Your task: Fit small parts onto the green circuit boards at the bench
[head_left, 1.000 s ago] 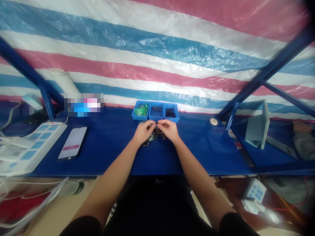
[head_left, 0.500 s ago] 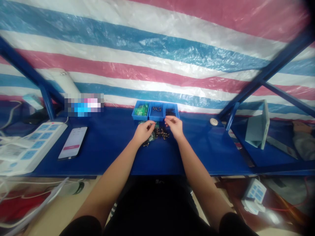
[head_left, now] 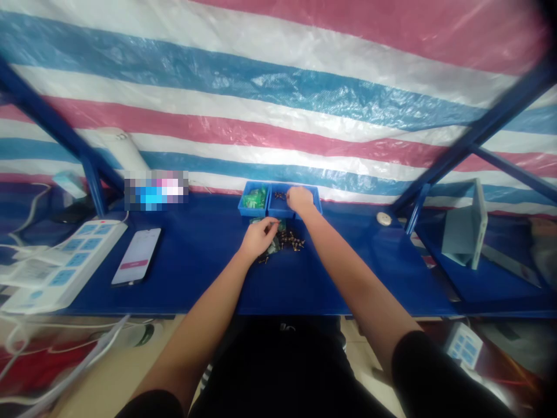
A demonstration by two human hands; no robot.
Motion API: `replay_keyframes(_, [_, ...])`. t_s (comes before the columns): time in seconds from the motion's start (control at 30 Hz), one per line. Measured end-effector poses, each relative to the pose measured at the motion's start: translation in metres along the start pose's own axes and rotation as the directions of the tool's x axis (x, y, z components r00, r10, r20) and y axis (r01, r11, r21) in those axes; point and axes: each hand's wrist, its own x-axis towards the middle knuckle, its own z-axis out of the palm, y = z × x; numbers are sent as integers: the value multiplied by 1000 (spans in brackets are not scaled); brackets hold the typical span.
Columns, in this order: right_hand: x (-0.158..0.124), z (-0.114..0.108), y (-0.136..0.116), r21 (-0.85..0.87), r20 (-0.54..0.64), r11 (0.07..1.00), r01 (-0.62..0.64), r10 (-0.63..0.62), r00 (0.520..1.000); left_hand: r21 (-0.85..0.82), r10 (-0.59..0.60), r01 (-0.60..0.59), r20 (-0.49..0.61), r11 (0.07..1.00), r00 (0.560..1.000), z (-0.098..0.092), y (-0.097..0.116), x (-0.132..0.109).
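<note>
My left hand (head_left: 257,237) is closed in a pinch beside a small pile of screw-like dark and brass pieces (head_left: 293,240). Whatever its fingertips hold is too small to make out. My right hand (head_left: 300,200) reaches over a row of blue bins, its curled fingers at the middle bin (head_left: 277,207), which contains similar little pieces. Its fingertips are partly hidden, and I cannot tell what is in them. Green packets (head_left: 255,198) fill the left bin (head_left: 243,204). My right hand and wrist partly cover the right bin (head_left: 319,206). Under the left hand's fingers lies some clear greenish plastic (head_left: 274,246).
A phone (head_left: 137,255) and a large white power strip (head_left: 82,261) lie on the blue table (head_left: 195,261) to the left. A round cream-coloured object (head_left: 383,219) sits at the right, before a propped tablet-like panel (head_left: 478,223). Blue metal struts (head_left: 452,157) slant at both sides.
My right hand has moved forward and left, from the front of the right bin to over the middle bin. My left hand stays by the pile. The view has shifted slightly.
</note>
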Motion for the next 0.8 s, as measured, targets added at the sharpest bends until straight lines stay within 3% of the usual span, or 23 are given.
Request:
replay_keyframes(0.13, [22,6,-12,-158,48,987,31,-24,999,-4,-6,6,1,1000,1000,0,-1,0])
replay_keyframes(0.27, [25,11,-14,-221,27,972,80,-76,997,-4,-6,6,7,1000,1000,-1,0,0])
replay_keyframes(0.53, [19,14,-15,-187,28,975,122,-118,993,-11,-2,3,12,1000,1000,-1,0,0])
replay_keyframes(0.63, [9,8,-7,-99,-96,988,116,-126,987,-14,-5,5,-2,1000,1000,-1,0,0])
replay_keyframes(0.8, [-13,-5,22,78,-247,995,-56,74,966,-19,-1,1,5,1000,1000,-1,1,0])
